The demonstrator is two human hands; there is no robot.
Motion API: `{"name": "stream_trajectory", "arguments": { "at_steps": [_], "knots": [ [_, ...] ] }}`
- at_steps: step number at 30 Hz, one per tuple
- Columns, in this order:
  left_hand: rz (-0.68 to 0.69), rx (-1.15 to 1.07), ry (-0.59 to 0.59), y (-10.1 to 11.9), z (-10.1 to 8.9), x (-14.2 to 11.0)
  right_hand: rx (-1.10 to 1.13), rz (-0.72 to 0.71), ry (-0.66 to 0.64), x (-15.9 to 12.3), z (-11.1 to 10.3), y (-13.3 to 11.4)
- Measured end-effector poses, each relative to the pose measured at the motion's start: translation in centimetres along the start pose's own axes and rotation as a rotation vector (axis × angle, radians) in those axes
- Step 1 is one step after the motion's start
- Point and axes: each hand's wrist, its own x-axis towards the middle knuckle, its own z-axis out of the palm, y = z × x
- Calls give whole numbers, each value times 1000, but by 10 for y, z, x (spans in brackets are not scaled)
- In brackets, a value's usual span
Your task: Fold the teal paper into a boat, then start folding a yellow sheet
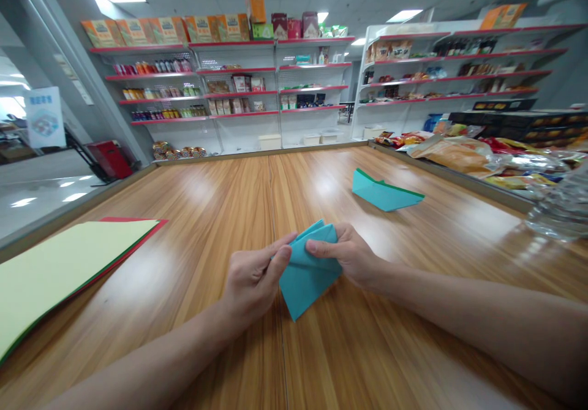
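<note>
- Paper (309, 281): bright blue, folded into a small thick packet, held near the middle of the view, above the tabletop (220, 208); can't tell if its low tip touches the wood.
- Outline roughly four-sided, tilted; one sharp corner points down toward the wearer.
- Top edge split: separate layers stand a little apart, a narrow peak sticking up between the hands.
- Near face mostly smooth and matt, one faint crease running across it below the right thumb; lower part a flat, darker blue panel with straight edges.
- Left hand (255, 278): thumb and forefinger pinched together on the paper's upper left edge, other fingers curled in.
- Right hand (361, 257): thumb flat on the near face at upper right, fingers wrapped behind, paper gripped between; far fingers mostly hidden.
- Boat (386, 194): folded, lighter blue with green along its top edge, on the tabletop beyond the right hand, well apart from the paper.
- Sheets (78, 260): flat stack at left, pale yellow on top, green and red edges peeking out.
- Snack bags (459, 152): heaped at far right, past the tabletop's rim.
- Shelves (239, 94): stocked, across the back.
</note>
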Motion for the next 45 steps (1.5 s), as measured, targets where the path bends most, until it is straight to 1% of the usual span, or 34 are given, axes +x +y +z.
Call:
{"name": "stream_trajectory", "arguments": {
  "at_steps": [2, 4, 8, 10, 12, 17, 20, 26, 30, 32, 36, 39, 42, 45],
  "knots": [
    [12, 32, 33, 2, 1, 0, 8, 9, 9, 0, 2, -1],
    [0, 55, 40, 3, 1, 0, 3, 13, 31, -1, 3, -1],
    [-41, 64, -44, -3, 0, -1, -52, 4, 95, -1, 0, -2],
    [-25, 55, -79, -6, -1, -1, -70, 14, 112, -1, -3, -2],
    [18, 62, -84, -8, -2, -1, -73, 30, 116, 0, -5, -1],
    [153, 98, -38, -5, -2, 0, -50, 80, 88, 1, -8, 1],
    [205, 101, -25, -2, -2, 0, -38, 99, 66, 1, -8, 0],
    [217, 139, 46, 1, 0, -2, -33, 84, 27, -1, -6, -1],
    [169, 141, 80, 0, 1, -4, -23, 48, 26, -3, 0, -2],
    [120, 137, 54, -1, 1, -5, -54, 8, 44, -5, 2, -3],
    [27, 73, -66, -5, 1, -5, -159, -68, 73, -6, 0, -4],
    [-13, 36, -98, -7, 1, -5, -196, -95, 74, -7, -2, -3],
    [-14, 35, -117, -5, -1, -5, -210, -92, 63, -7, -2, -3],
    [40, 40, -141, -2, -2, -3, -171, -31, 52, -5, -4, -2]
  ]
}}
